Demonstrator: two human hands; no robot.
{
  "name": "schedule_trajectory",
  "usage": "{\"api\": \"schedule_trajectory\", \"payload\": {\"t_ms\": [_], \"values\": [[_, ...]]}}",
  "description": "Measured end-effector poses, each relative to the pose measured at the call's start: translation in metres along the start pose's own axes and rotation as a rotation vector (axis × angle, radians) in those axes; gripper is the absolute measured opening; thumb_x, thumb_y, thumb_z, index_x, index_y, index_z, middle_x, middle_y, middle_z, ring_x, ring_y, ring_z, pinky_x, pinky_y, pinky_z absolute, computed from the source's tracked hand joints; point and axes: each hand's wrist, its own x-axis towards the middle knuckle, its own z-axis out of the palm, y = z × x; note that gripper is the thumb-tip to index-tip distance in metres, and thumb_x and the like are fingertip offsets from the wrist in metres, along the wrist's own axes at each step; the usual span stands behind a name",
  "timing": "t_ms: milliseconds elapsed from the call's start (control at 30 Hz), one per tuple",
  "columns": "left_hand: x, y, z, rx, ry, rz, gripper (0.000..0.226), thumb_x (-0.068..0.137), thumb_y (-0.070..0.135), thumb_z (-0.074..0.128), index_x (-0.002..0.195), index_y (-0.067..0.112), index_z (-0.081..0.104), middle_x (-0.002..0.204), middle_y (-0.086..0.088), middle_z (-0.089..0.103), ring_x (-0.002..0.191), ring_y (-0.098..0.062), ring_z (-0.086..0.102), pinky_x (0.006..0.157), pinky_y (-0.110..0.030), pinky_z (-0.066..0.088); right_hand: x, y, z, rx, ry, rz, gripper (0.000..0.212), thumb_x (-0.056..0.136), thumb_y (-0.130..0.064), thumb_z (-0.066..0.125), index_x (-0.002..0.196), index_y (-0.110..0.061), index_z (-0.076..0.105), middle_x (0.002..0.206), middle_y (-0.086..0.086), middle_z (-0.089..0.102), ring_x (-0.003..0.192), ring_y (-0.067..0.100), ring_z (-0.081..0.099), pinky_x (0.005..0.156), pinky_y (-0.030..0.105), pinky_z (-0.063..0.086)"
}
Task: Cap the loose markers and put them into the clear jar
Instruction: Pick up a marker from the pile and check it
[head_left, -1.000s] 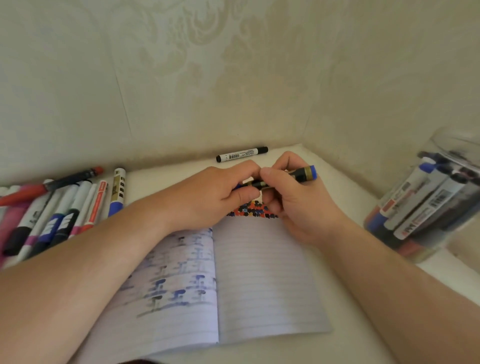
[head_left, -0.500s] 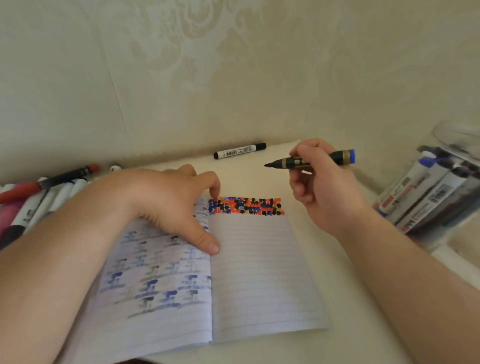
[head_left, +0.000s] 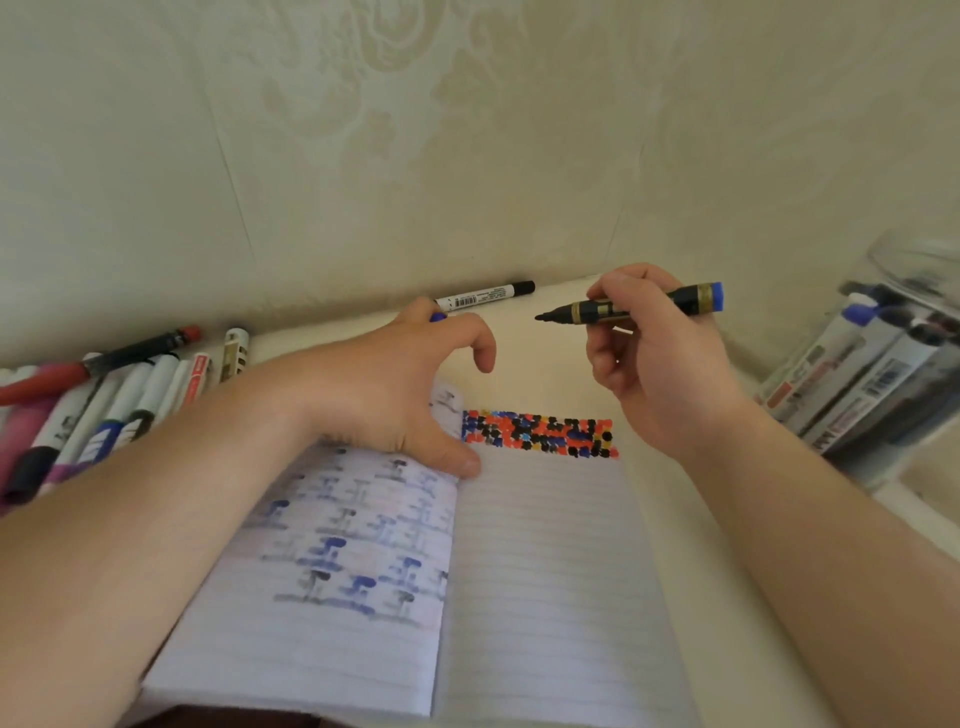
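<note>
Right hand (head_left: 660, 358) grips an uncapped black marker (head_left: 631, 306) with gold bands and a blue end, holding it level above the worktop (head_left: 545, 358), its bare tip pointing left toward the left hand (head_left: 400, 395). That left hand rests its thumb on the open notebook (head_left: 415, 571) near the spine, while its far fingers curl round a small blue piece (head_left: 438, 316), which I judge to be the marker's cap; too little of it shows to be sure.

A capped white marker (head_left: 485, 297) lies along the back edge of the worktop, against the wall. A row of loose markers (head_left: 104, 410) lies at the left edge. The clear jar (head_left: 883, 374) stands at the right edge, already crowded with markers.

Risks from here, as I judge them: the wet tip hangs just beyond the notebook's top edge, so a dip of the right hand could streak the paper or the left fingers. The cap is held only at the fingertips and could slip and roll off. A cap pushed on askew may not seat, leaving the tip to dry. The crowded jar could tip if the marker is forced in.
</note>
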Motion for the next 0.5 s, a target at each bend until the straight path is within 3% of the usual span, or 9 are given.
{"api": "schedule_trajectory", "payload": {"t_ms": [167,233,300,367,433,500], "values": [[0.022,-0.001,0.013,-0.078,0.366,-0.069,0.066,0.062,0.047,0.094,0.108,0.044,0.047,0.117,0.004,0.031,0.086,-0.02,0.055,0.071,-0.02,0.044,-0.001,-0.003,-0.001,0.066,-0.036,-0.02,0.023,0.103,-0.017,0.056,0.08,-0.017,0.062,0.072,0.005,0.055,0.059,0.018,0.049,0.047,0.025,0.036],[0.025,-0.002,0.013,-0.091,0.428,-0.133,0.059,0.067,0.044,0.091,0.107,0.042,0.048,0.116,0.002,0.03,0.079,-0.021,0.055,0.068,-0.017,0.042,-0.001,-0.003,-0.001,0.109,-0.062,-0.023,0.021,0.103,-0.016,0.055,0.084,-0.014,0.062,0.076,0.006,0.056,0.061,0.018,0.051,0.049,0.026,0.038],[0.025,-0.005,0.012,-0.082,0.388,-0.15,0.05,0.071,0.046,0.087,0.105,0.042,0.051,0.116,0.003,0.032,0.074,-0.017,0.055,0.065,-0.018,0.04,-0.001,-0.003,-0.002,0.11,-0.092,-0.028,0.018,0.101,-0.016,0.056,0.085,-0.013,0.063,0.076,0.006,0.057,0.063,0.019,0.052,0.051,0.028,0.039],[0.021,-0.005,0.012,-0.049,0.266,-0.148,0.04,0.071,0.054,0.084,0.1,0.045,0.057,0.116,0.005,0.036,0.081,-0.011,0.057,0.07,-0.021,0.041,-0.002,-0.002,-0.001,0.076,-0.125,-0.033,0.012,0.095,-0.018,0.061,0.084,-0.015,0.064,0.074,0.006,0.058,0.062,0.021,0.052,0.051,0.028,0.038],[0.017,-0.005,0.014,0.002,0.134,-0.127,0.037,0.068,0.067,0.08,0.097,0.051,0.062,0.112,0.01,0.04,0.095,-0.007,0.054,0.082,-0.028,0.044,-0.003,0.0,0.002,0.002,-0.136,-0.044,0.014,0.093,-0.012,0.064,0.08,-0.015,0.062,0.066,0.007,0.053,0.055,0.02,0.046,0.046,0.025,0.035],[0.013,-0.003,0.016,0.061,0.044,-0.128,0.046,0.062,0.078,0.075,0.101,0.059,0.059,0.111,0.016,0.039,0.109,-0.013,0.049,0.096,-0.036,0.045,-0.004,0.002,0.006,-0.069,-0.134,-0.073,0.025,0.094,-0.002,0.064,0.074,-0.016,0.059,0.059,0.008,0.045,0.049,0.019,0.037,0.043,0.023,0.03]]}}
